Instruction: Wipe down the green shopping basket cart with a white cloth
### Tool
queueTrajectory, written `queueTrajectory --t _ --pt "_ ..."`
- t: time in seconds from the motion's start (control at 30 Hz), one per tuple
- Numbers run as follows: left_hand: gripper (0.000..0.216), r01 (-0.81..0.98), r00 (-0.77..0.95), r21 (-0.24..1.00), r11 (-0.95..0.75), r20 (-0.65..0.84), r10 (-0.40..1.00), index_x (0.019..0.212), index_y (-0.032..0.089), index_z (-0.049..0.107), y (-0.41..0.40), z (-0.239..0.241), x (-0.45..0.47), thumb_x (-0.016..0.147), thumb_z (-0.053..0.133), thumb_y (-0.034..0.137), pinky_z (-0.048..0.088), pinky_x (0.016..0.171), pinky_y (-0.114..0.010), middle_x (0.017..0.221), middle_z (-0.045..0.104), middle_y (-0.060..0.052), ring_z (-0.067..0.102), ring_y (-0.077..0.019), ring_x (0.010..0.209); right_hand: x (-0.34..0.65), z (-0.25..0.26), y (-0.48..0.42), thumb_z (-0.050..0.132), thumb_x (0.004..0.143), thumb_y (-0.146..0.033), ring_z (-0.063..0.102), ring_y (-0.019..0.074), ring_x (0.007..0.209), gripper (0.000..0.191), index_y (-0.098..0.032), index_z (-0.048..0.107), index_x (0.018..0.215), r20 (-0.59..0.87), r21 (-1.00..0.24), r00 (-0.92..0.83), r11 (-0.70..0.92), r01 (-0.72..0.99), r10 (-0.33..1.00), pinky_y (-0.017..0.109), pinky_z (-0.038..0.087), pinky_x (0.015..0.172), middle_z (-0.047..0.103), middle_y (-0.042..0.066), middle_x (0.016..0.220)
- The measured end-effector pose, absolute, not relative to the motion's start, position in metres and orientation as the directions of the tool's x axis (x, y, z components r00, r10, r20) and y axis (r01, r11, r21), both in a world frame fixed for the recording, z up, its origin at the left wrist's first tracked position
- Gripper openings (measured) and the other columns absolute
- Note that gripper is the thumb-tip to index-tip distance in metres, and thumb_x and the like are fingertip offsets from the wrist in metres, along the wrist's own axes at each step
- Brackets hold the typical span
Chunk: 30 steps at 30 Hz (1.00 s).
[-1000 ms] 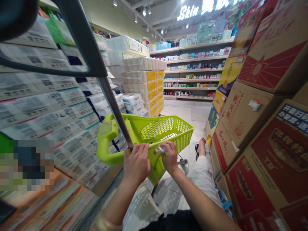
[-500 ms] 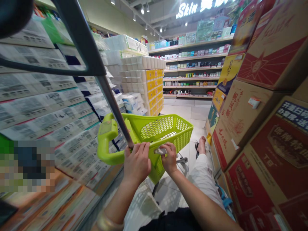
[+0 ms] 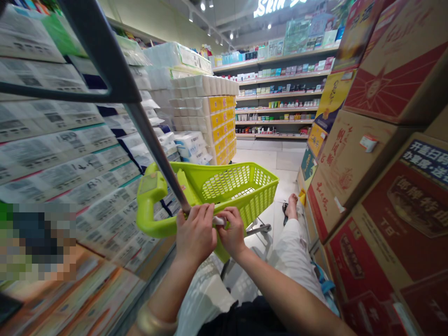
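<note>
My left hand [image 3: 196, 233] has its fingers closed around the lower end of a metal pole [image 3: 154, 149], at the near side of a lime-green shopping cart [image 3: 259, 200]. The slanted pole rises to a dark grey handle [image 3: 101, 51] at upper left. Close beside it, my right hand [image 3: 231, 231] pinches a small white wad [image 3: 219, 220], like a folded tissue; the fingers partly cover it. That wad is now right against my left fingers, near the pole's base. The cart's basket has a perforated wall, and a thick green push handle [image 3: 154, 228] sticks out on the left.
Stacked white paper packs [image 3: 59, 149] line the left side, with toilet-roll packs [image 3: 203, 86] beyond. Cardboard cartons [image 3: 364, 163] form a wall on the right. My outstretched leg [image 3: 290, 252] lies beside the cart. Product shelves [image 3: 276, 109] stand at the back.
My right hand, with the white wad, has moved left from the cart's side to my left hand. The left hand stays at the pole's base. The view has shifted slightly.
</note>
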<state>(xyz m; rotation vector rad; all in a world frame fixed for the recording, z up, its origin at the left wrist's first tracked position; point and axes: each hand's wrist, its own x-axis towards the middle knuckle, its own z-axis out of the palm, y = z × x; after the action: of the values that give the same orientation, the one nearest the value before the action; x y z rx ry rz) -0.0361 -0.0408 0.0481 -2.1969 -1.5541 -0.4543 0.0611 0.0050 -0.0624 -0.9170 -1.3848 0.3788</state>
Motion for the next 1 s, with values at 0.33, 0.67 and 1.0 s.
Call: queueTrajectory --t 0.33,0.67,1.0 --pt "0.055 0.946 0.323 -0.145 -0.289 0.474 0.819 0.126 0.015 0.056 -0.043 0.05 -0.036 0.071 0.049 0.013 0.031 0.098 -0.055 0.122 0.064 -0.013 0.055 -0.0318 0.11 0.076 -0.109 -0.001 0.054 0.065 0.0 0.055 0.0204 0.089 0.033 -0.02 0.068 0.086 0.741 -0.556 -0.045 0.65 0.517 0.67 0.032 0.05 0.079 0.058 0.006 0.091" --pt "0.056 0.944 0.328 -0.15 -0.292 0.481 0.813 0.127 0.016 0.055 -0.042 0.046 -0.038 0.072 0.049 0.013 0.03 0.101 -0.055 0.123 0.063 -0.013 0.054 -0.0313 0.111 0.081 -0.099 0.002 0.058 0.072 -0.002 0.053 0.0196 0.093 0.027 -0.023 0.069 0.086 0.782 -0.424 -0.148 0.69 0.587 0.606 0.033 0.048 0.084 0.06 0.005 0.094" --pt "0.058 0.946 0.324 -0.137 -0.295 0.484 0.813 0.128 0.017 0.056 -0.045 0.047 -0.034 0.07 0.05 0.013 0.029 0.101 -0.057 0.123 0.063 -0.013 0.055 -0.0325 0.11 0.129 -0.085 0.034 0.055 0.074 -0.006 0.054 0.0204 0.093 0.025 -0.022 0.07 0.087 0.733 -0.609 0.149 0.541 0.58 0.664 0.035 0.047 0.085 0.058 0.006 0.094"
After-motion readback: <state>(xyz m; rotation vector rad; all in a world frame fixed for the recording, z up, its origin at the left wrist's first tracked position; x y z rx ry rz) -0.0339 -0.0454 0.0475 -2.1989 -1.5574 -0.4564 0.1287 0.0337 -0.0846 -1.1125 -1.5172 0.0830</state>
